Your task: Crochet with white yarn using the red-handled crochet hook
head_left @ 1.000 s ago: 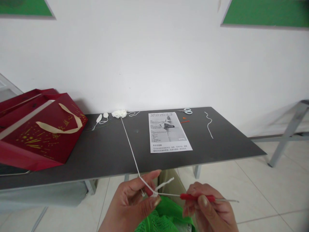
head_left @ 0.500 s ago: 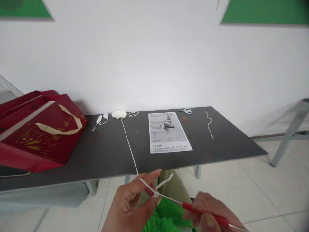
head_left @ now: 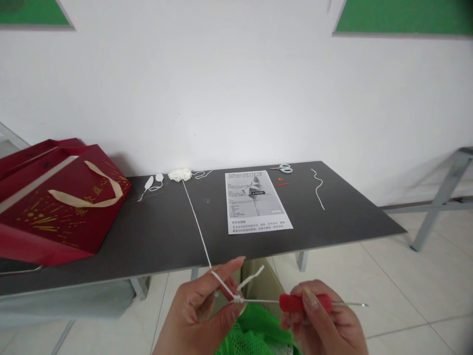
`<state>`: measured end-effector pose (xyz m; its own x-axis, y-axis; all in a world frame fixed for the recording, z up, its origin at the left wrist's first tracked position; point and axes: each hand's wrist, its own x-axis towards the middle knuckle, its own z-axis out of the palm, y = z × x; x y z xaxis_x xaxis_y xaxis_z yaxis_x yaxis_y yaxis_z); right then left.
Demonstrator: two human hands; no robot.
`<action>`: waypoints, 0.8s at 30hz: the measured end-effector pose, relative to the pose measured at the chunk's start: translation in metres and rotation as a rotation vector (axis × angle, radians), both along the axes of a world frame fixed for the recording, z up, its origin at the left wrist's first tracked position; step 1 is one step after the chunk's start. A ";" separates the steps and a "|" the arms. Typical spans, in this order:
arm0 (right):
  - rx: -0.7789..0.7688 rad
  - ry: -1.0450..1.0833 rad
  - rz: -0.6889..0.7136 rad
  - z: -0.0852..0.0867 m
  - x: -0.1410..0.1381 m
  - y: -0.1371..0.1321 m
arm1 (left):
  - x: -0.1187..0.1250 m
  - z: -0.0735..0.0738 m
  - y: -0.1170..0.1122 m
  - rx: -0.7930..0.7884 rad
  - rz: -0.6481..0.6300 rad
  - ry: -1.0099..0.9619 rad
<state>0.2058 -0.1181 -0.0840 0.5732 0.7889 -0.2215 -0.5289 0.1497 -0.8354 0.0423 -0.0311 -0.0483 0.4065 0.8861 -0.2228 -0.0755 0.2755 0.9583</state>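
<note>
My left hand [head_left: 205,308] pinches a small white crochet piece [head_left: 237,299] between thumb and fingers, and a short yarn tail [head_left: 253,277] sticks up from it. White yarn [head_left: 197,224] runs from the ball [head_left: 180,175] on the table over my raised left index finger to the piece. In my right hand [head_left: 321,315] is a crochet hook [head_left: 295,302] with a red grip, held about level. Its left shaft reaches the crochet piece, where the tip is too small to make out; its other metal end points right.
On the dark table [head_left: 177,236] lie a printed pattern sheet [head_left: 258,224], scissors [head_left: 284,168], small orange-red pieces [head_left: 281,184], a loose strand [head_left: 318,187] and white crocheted pieces [head_left: 148,183]. Red gift bags [head_left: 84,222] stand left. Green mesh [head_left: 244,340] is below my hands.
My right hand has turned and risen slightly, bringing the crochet hook from a slant to nearly level. My left hand keeps its pinch almost in place. The view has shifted a little.
</note>
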 end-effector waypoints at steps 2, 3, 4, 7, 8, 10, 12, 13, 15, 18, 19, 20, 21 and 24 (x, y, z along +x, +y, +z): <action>0.019 0.095 0.047 0.000 0.001 0.003 | 0.000 -0.001 0.001 -0.023 -0.005 -0.006; 0.021 0.157 0.067 -0.001 0.001 0.005 | 0.001 -0.002 0.001 -0.032 -0.004 -0.019; 0.018 0.221 0.085 -0.003 0.000 0.007 | 0.002 -0.003 0.000 -0.043 0.001 -0.039; -0.010 0.409 0.143 -0.010 -0.007 0.011 | 0.005 -0.007 -0.002 -0.098 0.014 -0.138; -0.016 0.473 0.162 -0.013 -0.010 0.012 | 0.006 -0.009 -0.003 -0.118 0.021 -0.162; -0.017 0.590 0.193 -0.018 -0.016 0.012 | 0.008 -0.011 -0.005 -0.142 0.040 -0.185; -0.011 0.675 0.222 -0.021 -0.019 0.012 | 0.009 -0.012 -0.007 -0.138 0.074 -0.194; -0.012 0.702 0.233 -0.022 -0.020 0.012 | 0.010 -0.013 -0.008 -0.130 0.091 -0.198; -0.027 0.736 0.248 -0.023 -0.020 0.011 | 0.011 -0.015 -0.009 -0.111 0.115 -0.208; -0.038 0.780 0.263 -0.024 -0.021 0.010 | 0.012 -0.018 -0.011 -0.093 0.136 -0.210; -0.035 0.790 0.264 -0.024 -0.021 0.010 | 0.012 -0.019 -0.012 -0.094 0.141 -0.210; -0.031 0.794 0.262 -0.025 -0.021 0.010 | 0.012 -0.019 -0.013 -0.101 0.143 -0.209; -0.027 0.791 0.259 -0.025 -0.021 0.009 | 0.012 -0.020 -0.013 -0.110 0.141 -0.209; -0.026 0.760 0.250 -0.025 -0.021 0.009 | 0.011 -0.021 -0.013 -0.124 0.122 -0.217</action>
<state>0.1848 -0.1095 -0.1092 0.0652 0.8632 -0.5007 -0.9700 -0.0630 -0.2350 0.0533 -0.0442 -0.0694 0.3489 0.9026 -0.2520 -0.3155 0.3664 0.8753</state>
